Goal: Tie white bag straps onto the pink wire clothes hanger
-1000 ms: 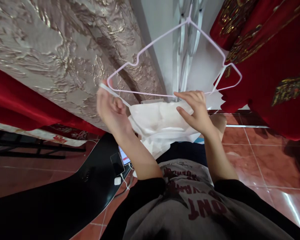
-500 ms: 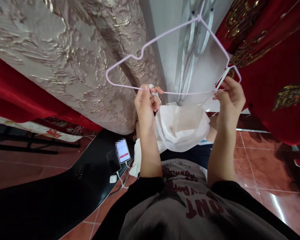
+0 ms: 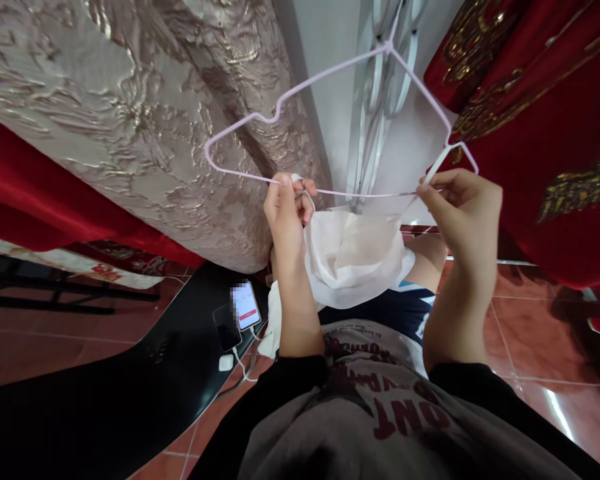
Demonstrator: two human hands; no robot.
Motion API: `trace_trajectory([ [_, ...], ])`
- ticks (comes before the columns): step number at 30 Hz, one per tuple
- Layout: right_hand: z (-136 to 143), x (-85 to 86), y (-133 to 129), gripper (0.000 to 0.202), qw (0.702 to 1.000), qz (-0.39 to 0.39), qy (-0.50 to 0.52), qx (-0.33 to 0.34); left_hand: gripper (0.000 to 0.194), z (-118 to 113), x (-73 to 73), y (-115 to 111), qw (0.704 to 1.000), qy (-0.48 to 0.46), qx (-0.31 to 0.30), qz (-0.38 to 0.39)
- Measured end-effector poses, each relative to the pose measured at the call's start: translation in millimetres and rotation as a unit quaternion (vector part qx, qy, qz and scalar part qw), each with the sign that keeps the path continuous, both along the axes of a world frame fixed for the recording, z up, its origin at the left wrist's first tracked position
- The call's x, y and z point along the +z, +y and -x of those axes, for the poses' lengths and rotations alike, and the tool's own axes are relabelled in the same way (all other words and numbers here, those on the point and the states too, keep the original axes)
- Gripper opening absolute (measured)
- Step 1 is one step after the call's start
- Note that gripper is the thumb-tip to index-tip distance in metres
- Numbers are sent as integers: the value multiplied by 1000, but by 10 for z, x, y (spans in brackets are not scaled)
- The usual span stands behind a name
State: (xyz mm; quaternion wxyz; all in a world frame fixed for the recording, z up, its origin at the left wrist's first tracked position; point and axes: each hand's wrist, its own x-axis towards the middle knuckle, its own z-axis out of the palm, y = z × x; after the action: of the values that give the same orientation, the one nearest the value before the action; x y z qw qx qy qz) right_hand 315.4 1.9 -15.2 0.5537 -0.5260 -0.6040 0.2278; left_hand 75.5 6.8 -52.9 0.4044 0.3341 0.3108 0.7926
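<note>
A pale pink clothes hanger point(image 3: 330, 69) is held up in front of me, its hook end pointing away. My left hand point(image 3: 287, 213) pinches its bottom bar near the left corner, with a white strap looped about the fingers. Toward the right end, my right hand point(image 3: 465, 207) has its fingers closed at the same bar. There a white strap point(image 3: 437, 165) runs from the hanger's right notch down to the fingertips. Below the bar, a thin white garment point(image 3: 357, 267) with straps hangs over my lap. Part of the right strap is hidden behind my fingers.
Two phones with white cables, one phone point(image 3: 246, 307) lit, lie on a black bench point(image 3: 180, 360) at left beside a white charger point(image 3: 225, 363). Textured beige fabric point(image 3: 145, 133) hangs at left, red embroidered fabric point(image 3: 545, 147) at right. White metalwork point(image 3: 370, 133) stands behind the hanger.
The hanger has shifted slightly left and down. My right hand has turned and come in more over the hanger's right corner, with the strap still at its fingertips.
</note>
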Motion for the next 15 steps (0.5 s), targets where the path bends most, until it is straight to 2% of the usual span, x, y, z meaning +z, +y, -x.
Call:
trace_trajectory([
  [3, 141, -7, 156, 12, 995, -84, 48, 28, 39, -4, -29, 10, 1000, 2, -6, -27],
  [5, 154, 6, 340, 23, 982, -163, 91, 2, 40, -4, -34, 4, 999, 2, -14, -36],
  [7, 37, -12, 547, 34, 960, -238, 146, -30, 42, -2, -24, -12, 999, 0, -21, -31],
  [10, -296, -138, 751, 45, 920, -302, 247, -32, 42, 1, 7, -43, 999, -6, -29, -18],
  [12, -465, -259, 739, 42, 907, -314, 267, -82, 42, 0, 28, -55, 999, -9, -32, -24],
  [13, -496, -314, 688, 36, 893, -332, 273, -134, 42, -4, 35, -59, 999, -9, -33, -25],
  [14, -485, -360, 613, 29, 879, -346, 275, -181, 42, -10, 41, -60, 999, -8, -34, -21],
  [15, -437, -393, 523, 24, 875, -352, 264, -201, 43, -19, 44, -61, 999, -8, -35, -12],
])
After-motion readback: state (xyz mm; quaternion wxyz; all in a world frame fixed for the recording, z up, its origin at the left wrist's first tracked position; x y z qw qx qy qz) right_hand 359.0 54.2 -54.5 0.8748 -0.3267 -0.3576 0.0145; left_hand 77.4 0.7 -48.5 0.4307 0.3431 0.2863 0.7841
